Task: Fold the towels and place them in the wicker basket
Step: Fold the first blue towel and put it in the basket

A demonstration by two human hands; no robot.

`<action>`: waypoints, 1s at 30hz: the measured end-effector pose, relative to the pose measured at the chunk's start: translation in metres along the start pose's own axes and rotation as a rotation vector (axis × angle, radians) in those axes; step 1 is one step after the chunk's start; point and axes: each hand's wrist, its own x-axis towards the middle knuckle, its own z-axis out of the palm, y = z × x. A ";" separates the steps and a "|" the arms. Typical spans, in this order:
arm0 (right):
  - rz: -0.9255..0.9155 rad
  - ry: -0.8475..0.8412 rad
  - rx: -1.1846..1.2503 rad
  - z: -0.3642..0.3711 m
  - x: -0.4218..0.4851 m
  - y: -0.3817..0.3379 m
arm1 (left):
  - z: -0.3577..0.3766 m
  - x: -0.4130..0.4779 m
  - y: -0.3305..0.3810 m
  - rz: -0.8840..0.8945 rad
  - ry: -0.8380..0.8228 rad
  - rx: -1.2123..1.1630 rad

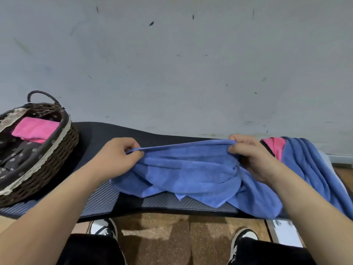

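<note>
While both grip, the blue towel [191, 169] spans left hand [118, 155] to right hand [250, 157].

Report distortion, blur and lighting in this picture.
Head view: the wide-angle lens bows the black table; light is soft and even, no glare on the blue towel; left hand and right hand look sharp, the wicker basket at the edge stretched.
</note>
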 end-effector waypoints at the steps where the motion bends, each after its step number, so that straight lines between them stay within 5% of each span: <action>1: -0.014 0.009 0.016 -0.002 -0.010 -0.004 | -0.003 -0.003 0.000 0.003 -0.001 -0.004; 9: -0.306 0.297 -0.267 -0.008 -0.063 -0.035 | -0.043 -0.028 0.011 0.038 -0.096 -0.559; 14: -0.287 0.528 -0.799 0.005 -0.034 -0.027 | -0.049 -0.014 -0.005 -0.023 0.034 -0.144; 17: -0.213 0.522 -1.012 0.017 0.005 -0.009 | -0.036 0.005 -0.017 -0.011 0.119 0.118; 27: 0.079 0.587 -1.136 0.020 0.096 0.064 | 0.000 0.067 -0.051 -0.095 0.329 0.289; 30: 0.146 0.580 -1.167 0.020 0.101 0.070 | 0.008 0.071 -0.050 -0.055 0.277 0.393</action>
